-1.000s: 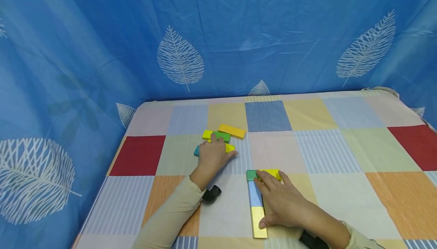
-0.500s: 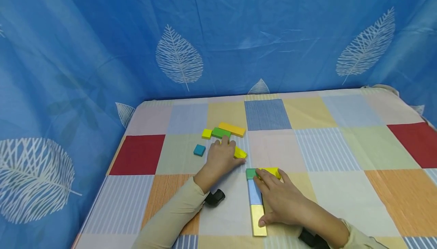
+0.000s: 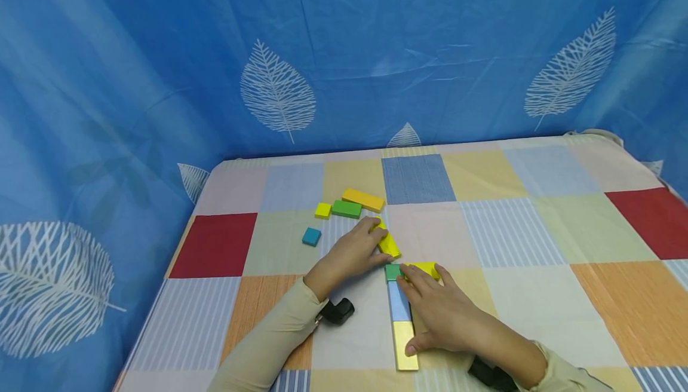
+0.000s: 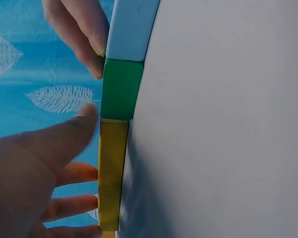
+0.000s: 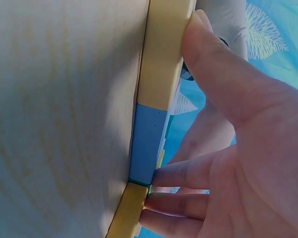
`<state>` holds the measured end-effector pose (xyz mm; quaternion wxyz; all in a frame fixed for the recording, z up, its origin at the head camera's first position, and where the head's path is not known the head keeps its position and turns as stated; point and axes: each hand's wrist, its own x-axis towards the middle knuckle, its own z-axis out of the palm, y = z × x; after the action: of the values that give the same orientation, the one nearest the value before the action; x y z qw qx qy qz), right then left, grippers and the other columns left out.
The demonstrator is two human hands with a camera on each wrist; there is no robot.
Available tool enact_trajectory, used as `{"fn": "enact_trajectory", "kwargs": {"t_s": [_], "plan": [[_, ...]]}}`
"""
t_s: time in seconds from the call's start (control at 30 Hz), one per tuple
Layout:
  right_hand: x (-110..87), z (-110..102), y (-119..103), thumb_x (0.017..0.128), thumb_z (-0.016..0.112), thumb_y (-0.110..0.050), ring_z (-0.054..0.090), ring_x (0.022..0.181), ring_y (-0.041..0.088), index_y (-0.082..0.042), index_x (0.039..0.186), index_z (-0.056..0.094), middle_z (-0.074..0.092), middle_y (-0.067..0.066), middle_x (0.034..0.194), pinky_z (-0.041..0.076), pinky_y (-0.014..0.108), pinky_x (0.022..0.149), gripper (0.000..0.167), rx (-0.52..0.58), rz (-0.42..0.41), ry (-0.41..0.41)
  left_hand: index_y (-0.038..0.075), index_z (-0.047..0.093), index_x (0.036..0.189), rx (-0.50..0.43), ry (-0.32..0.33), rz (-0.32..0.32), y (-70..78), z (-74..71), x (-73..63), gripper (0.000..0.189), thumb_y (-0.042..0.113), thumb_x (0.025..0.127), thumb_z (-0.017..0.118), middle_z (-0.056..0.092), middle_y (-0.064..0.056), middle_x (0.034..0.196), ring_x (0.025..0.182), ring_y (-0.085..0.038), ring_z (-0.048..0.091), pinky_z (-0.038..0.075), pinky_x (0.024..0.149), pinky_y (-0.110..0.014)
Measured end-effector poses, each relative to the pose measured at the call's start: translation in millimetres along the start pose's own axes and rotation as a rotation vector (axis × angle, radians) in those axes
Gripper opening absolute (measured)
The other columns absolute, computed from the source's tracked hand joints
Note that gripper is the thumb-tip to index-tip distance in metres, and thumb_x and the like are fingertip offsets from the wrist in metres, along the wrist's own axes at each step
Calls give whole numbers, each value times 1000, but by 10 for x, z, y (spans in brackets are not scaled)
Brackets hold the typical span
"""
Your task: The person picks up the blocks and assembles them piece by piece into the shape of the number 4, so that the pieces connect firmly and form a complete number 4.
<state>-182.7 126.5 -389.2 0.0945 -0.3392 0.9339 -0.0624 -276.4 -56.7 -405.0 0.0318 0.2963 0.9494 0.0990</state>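
Observation:
A long yellow block [image 3: 391, 245] lies at a slant on the cloth, its near end close to a green block [image 3: 393, 272]. My left hand [image 3: 349, 256] touches it, fingertips along the top and thumb by the near end. The green block stands at the corner of an L-shaped row, with a bright yellow block [image 3: 428, 269] to its right. Toward me follow a light blue block [image 3: 399, 301] and a pale yellow block [image 3: 404, 345]. My right hand [image 3: 448, 313] rests spread beside this row, thumb at the pale yellow block and fingertips at the bright yellow one.
Beyond my left hand lie an orange-yellow block [image 3: 364, 199], a green block [image 3: 346, 208], a small yellow block [image 3: 323, 210] and a small blue block [image 3: 311, 236]. A patchwork cloth [image 3: 529, 332] covers the table. A blue leaf-print curtain [image 3: 430, 51] hangs behind.
My left hand has slid the long yellow block right and toward me, away from the loose blocks, and the block has turned. My right hand has stayed at the L-shaped row.

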Motion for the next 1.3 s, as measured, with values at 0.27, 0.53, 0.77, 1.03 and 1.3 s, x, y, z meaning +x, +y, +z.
{"fn": "enact_trajectory", "kwargs": {"t_s": [0.27, 0.53, 0.77, 1.03, 1.3], "plan": [[3, -2, 6, 61, 58, -73, 32, 132, 33, 3, 133, 41, 32, 20, 143, 22, 62, 100, 107, 0, 2, -6, 8, 57, 121, 23, 15, 26, -9, 25, 17, 47, 42, 87, 56, 45, -9, 132, 122, -19, 43, 41, 98, -29], [15, -15, 6, 61, 58, -73, 31, 132, 33, 4, 134, 40, 30, 20, 145, 21, 63, 101, 107, 5, 7, -24, 8, 56, 121, 2, -1, 20, -11, 1, 26, 49, 41, 85, 59, 43, -10, 133, 123, -20, 43, 41, 99, -29], [22, -18, 2, 61, 58, -73, 31, 133, 33, 3, 135, 39, 30, 19, 145, 20, 63, 101, 108, 20, 15, -40, 8, 55, 124, -49, -42, 50, -39, -32, 22, 52, 41, 84, 60, 41, -9, 138, 129, -21, 38, 36, 103, -31], [18, -12, 1, 61, 58, -73, 31, 132, 32, 3, 134, 40, 31, 19, 145, 21, 62, 101, 107, 8, 8, -31, 10, 55, 125, -72, -69, 88, -56, -26, 23, 50, 40, 85, 59, 40, -9, 141, 135, -28, 30, 31, 107, -35], [17, -11, 4, 61, 58, -73, 31, 133, 32, 4, 134, 40, 31, 19, 145, 20, 62, 101, 107, 3, 12, -35, 10, 54, 126, -59, -77, 112, -47, -25, 26, 49, 38, 86, 59, 41, -8, 140, 134, -26, 31, 30, 108, -34]]}}
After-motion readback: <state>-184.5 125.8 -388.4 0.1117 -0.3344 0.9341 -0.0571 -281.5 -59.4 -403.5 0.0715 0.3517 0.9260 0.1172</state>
